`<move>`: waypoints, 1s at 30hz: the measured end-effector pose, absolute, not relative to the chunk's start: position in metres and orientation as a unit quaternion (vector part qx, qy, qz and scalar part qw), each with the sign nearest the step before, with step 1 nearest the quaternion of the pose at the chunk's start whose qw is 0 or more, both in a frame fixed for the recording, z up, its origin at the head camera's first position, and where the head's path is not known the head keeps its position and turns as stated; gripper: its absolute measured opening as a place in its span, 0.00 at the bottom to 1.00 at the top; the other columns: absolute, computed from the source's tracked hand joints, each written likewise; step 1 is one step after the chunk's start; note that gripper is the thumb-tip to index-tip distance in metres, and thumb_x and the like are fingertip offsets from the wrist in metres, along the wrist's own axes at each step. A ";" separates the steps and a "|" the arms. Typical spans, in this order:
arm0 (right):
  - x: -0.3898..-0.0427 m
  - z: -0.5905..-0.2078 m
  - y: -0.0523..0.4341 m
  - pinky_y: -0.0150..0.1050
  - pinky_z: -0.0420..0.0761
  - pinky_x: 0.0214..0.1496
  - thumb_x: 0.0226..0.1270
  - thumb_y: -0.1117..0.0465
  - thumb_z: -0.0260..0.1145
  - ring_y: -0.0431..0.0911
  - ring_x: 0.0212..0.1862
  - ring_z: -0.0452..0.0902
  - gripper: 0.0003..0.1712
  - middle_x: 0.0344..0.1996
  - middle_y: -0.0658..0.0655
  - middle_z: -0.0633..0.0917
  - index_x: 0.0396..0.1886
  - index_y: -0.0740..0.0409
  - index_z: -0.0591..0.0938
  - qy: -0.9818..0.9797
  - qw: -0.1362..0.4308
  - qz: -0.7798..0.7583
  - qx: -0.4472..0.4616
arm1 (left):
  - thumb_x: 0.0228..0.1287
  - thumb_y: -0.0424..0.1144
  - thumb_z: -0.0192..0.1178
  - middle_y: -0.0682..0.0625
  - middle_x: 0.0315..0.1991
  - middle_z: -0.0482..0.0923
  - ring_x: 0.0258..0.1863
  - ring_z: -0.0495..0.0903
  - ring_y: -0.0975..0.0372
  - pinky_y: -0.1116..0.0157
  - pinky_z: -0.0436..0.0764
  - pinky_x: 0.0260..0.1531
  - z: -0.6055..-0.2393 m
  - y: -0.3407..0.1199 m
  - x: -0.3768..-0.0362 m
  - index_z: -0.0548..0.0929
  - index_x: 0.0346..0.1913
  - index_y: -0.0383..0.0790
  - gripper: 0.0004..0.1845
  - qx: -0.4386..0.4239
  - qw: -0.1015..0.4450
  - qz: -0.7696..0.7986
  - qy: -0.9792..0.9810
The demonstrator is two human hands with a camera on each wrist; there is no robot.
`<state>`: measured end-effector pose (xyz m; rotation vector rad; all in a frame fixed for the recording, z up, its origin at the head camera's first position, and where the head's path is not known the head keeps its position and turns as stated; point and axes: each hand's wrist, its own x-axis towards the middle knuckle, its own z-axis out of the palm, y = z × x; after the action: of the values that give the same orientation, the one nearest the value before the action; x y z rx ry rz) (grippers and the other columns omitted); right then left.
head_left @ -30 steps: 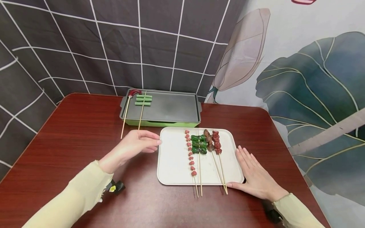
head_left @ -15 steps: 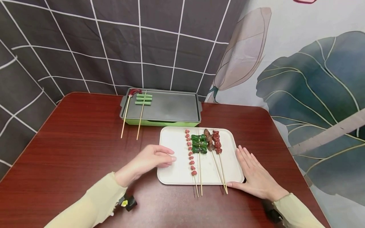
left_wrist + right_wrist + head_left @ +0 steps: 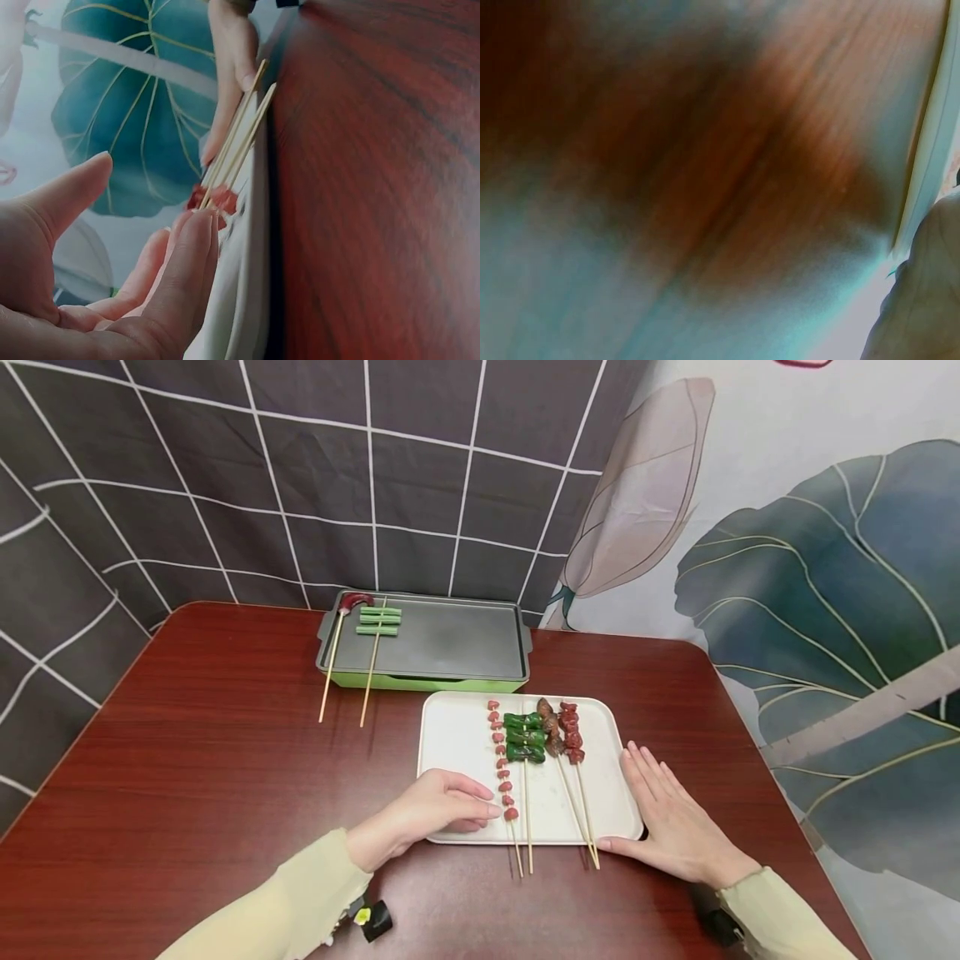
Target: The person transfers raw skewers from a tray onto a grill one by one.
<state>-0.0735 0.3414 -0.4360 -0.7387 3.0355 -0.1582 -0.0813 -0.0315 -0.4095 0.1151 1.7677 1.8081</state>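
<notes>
My left hand (image 3: 435, 810) hovers over the front left of a white tray (image 3: 453, 735), fingertips right beside the lower end of a skewer of small red pieces (image 3: 502, 763). In the left wrist view its thumb (image 3: 82, 187) stands apart from the fingers, with nothing between them. To the right on the tray lie a skewer of green rolls (image 3: 525, 737), one of brown pieces (image 3: 550, 727) and one of dark red meat chunks (image 3: 571, 733). Their stick ends overhang the front rim. My right hand (image 3: 678, 818) rests along the tray's right edge, fingers straight, thumb at the front corner.
Behind the tray stands a grey griddle plate (image 3: 450, 639) on a light green base (image 3: 427, 683). At its left lie a skewer of green stalks (image 3: 378, 620) and one with a dark red piece (image 3: 353, 602), sticks jutting forward over the brown table (image 3: 225, 718).
My left hand has moved right and toward me, from the tray's left edge to beside the red-piece skewer. The right hand and the tray stay where they were.
</notes>
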 end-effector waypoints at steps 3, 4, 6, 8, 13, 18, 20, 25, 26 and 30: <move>-0.074 -0.435 0.341 0.39 0.34 0.80 0.58 0.21 0.63 0.61 0.79 0.44 0.70 0.79 0.68 0.52 0.81 0.67 0.50 0.971 0.016 -0.055 -0.230 | 0.62 0.35 0.71 0.44 0.38 0.88 0.37 0.86 0.60 0.61 0.88 0.45 -0.411 -0.027 -0.080 0.85 0.48 0.25 0.16 0.039 0.311 0.683 0.660; -0.074 -0.435 0.340 0.40 0.34 0.81 0.58 0.21 0.63 0.60 0.79 0.44 0.70 0.79 0.68 0.52 0.81 0.67 0.50 0.972 0.019 -0.055 -0.228 | 0.62 0.35 0.71 0.44 0.38 0.88 0.37 0.87 0.60 0.61 0.88 0.44 -0.411 -0.026 -0.079 0.85 0.47 0.26 0.16 0.037 0.316 0.683 0.658; -0.074 -0.434 0.340 0.40 0.35 0.81 0.58 0.20 0.62 0.60 0.79 0.44 0.71 0.79 0.67 0.51 0.81 0.67 0.50 0.973 0.025 -0.055 -0.225 | 0.62 0.34 0.71 0.45 0.36 0.87 0.37 0.87 0.60 0.61 0.88 0.44 -0.412 -0.025 -0.079 0.86 0.46 0.26 0.15 0.033 0.323 0.681 0.656; -0.074 -0.433 0.339 0.42 0.36 0.81 0.58 0.21 0.62 0.61 0.79 0.44 0.70 0.79 0.67 0.51 0.81 0.67 0.50 0.972 0.029 -0.054 -0.225 | 0.62 0.34 0.71 0.45 0.35 0.87 0.36 0.87 0.59 0.61 0.88 0.43 -0.414 -0.023 -0.078 0.86 0.45 0.26 0.14 0.028 0.328 0.681 0.655; -0.073 -0.431 0.339 0.46 0.41 0.81 0.59 0.22 0.63 0.62 0.78 0.46 0.69 0.79 0.68 0.52 0.80 0.68 0.51 0.971 0.022 -0.055 -0.231 | 0.60 0.34 0.73 0.46 0.34 0.87 0.36 0.88 0.58 0.62 0.88 0.42 -0.416 -0.018 -0.077 0.85 0.44 0.26 0.15 0.021 0.315 0.682 0.659; -0.074 -0.433 0.341 0.43 0.37 0.81 0.58 0.21 0.63 0.62 0.79 0.45 0.70 0.79 0.68 0.52 0.81 0.67 0.51 0.971 0.018 -0.056 -0.230 | 0.58 0.33 0.74 0.46 0.34 0.87 0.35 0.88 0.57 0.64 0.88 0.40 -0.417 -0.010 -0.077 0.86 0.42 0.27 0.14 0.024 0.300 0.681 0.668; -0.074 -0.433 0.341 0.41 0.36 0.81 0.58 0.21 0.62 0.61 0.79 0.44 0.70 0.79 0.68 0.52 0.81 0.67 0.51 0.972 0.020 -0.056 -0.229 | 0.57 0.33 0.74 0.46 0.34 0.88 0.35 0.88 0.58 0.64 0.88 0.40 -0.417 -0.007 -0.077 0.86 0.40 0.28 0.12 0.023 0.299 0.681 0.668; -0.073 -0.432 0.340 0.43 0.37 0.81 0.58 0.21 0.63 0.62 0.79 0.45 0.70 0.79 0.68 0.52 0.80 0.68 0.51 0.971 0.021 -0.057 -0.230 | 0.57 0.31 0.73 0.45 0.34 0.87 0.34 0.88 0.57 0.64 0.89 0.39 -0.418 -0.004 -0.077 0.83 0.42 0.27 0.14 0.015 0.300 0.682 0.667; -0.073 -0.432 0.340 0.44 0.38 0.81 0.58 0.22 0.63 0.62 0.79 0.45 0.70 0.79 0.68 0.52 0.80 0.68 0.51 0.971 0.020 -0.058 -0.230 | 0.57 0.31 0.74 0.45 0.33 0.87 0.33 0.88 0.58 0.64 0.89 0.38 -0.417 -0.004 -0.077 0.81 0.42 0.27 0.15 0.015 0.299 0.678 0.671; -0.073 -0.432 0.339 0.45 0.39 0.81 0.58 0.22 0.63 0.62 0.78 0.46 0.69 0.79 0.68 0.53 0.80 0.68 0.52 0.971 0.017 -0.060 -0.231 | 0.55 0.33 0.76 0.48 0.30 0.86 0.30 0.85 0.61 0.67 0.85 0.35 -0.414 -0.003 -0.076 0.76 0.43 0.30 0.19 0.032 0.281 0.638 0.716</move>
<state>-0.0730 0.3394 -0.4317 -0.7188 3.0166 -0.1878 -0.0761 -0.0028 -0.4138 0.0850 1.9194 1.7098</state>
